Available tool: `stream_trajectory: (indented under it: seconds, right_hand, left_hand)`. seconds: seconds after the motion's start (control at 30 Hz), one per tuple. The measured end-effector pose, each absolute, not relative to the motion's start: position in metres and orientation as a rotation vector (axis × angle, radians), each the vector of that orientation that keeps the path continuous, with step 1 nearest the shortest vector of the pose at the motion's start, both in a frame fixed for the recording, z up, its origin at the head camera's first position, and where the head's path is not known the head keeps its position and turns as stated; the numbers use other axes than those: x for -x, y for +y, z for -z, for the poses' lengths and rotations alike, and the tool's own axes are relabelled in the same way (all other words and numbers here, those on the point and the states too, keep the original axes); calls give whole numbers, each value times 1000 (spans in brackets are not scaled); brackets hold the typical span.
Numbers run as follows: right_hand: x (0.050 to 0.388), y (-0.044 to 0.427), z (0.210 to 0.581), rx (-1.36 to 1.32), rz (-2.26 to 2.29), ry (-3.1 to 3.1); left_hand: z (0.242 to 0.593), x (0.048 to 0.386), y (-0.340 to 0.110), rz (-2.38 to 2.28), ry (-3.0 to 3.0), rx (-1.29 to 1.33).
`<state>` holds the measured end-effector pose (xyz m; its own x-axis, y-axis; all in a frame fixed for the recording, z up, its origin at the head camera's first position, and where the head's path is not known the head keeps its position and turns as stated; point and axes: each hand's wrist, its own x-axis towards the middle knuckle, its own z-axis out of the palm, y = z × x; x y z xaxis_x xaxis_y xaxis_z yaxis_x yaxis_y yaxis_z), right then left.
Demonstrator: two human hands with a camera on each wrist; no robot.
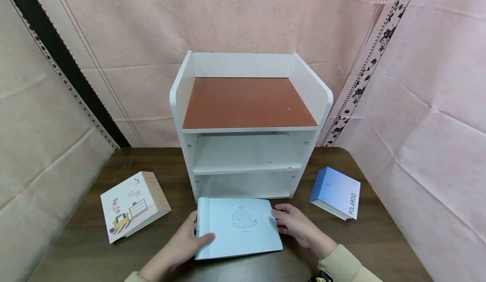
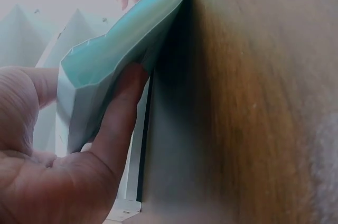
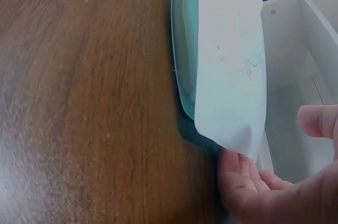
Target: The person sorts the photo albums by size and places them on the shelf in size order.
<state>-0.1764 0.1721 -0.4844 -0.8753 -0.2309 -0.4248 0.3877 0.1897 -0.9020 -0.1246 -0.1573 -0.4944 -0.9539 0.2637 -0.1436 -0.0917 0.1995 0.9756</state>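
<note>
A pale blue photo album [image 1: 239,227] with a whale drawing on its cover is held just above the table, in front of the white shelf unit. My left hand [image 1: 186,239] grips its spine side, thumb on the cover and fingers underneath, as the left wrist view of the album [image 2: 79,97] shows. At the opposite edge is my right hand [image 1: 298,227]. In the right wrist view, its fingertips [image 3: 232,166] reach the album's lower corner, while the thumb stands apart from the cover.
The white shelf unit [image 1: 248,171] has a brown top panel and two open compartments. On the left of the wooden table [image 1: 87,248] lies a thick white album [image 1: 130,202] with a yellow drawing. A blue album [image 1: 338,191] marked POLAROID lies at the right. Pink curtains hang behind.
</note>
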Motion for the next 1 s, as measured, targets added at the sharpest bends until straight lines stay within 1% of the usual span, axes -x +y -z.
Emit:
stream_trajectory:
  seconds: [0.13, 0.33, 0.67, 0.83, 1.0]
  right_hand:
    - [176, 173, 485, -149, 1704, 2025]
    - [174, 174, 489, -77, 1633, 2087]
    - [170, 179, 487, -12, 1570, 2155]
    - [170, 182, 489, 37, 1596, 2110]
    - [170, 186, 494, 145, 1672, 1914]
  left_hand:
    - [495, 124, -156, -1848, 2183, -168]
    - [495, 121, -154, -1975, 2041, -161]
    - [483, 115, -154, -2049, 1868, -298]
    - [480, 116, -155, -2049, 1847, -336]
    - [477, 114, -153, -2070, 1833, -347]
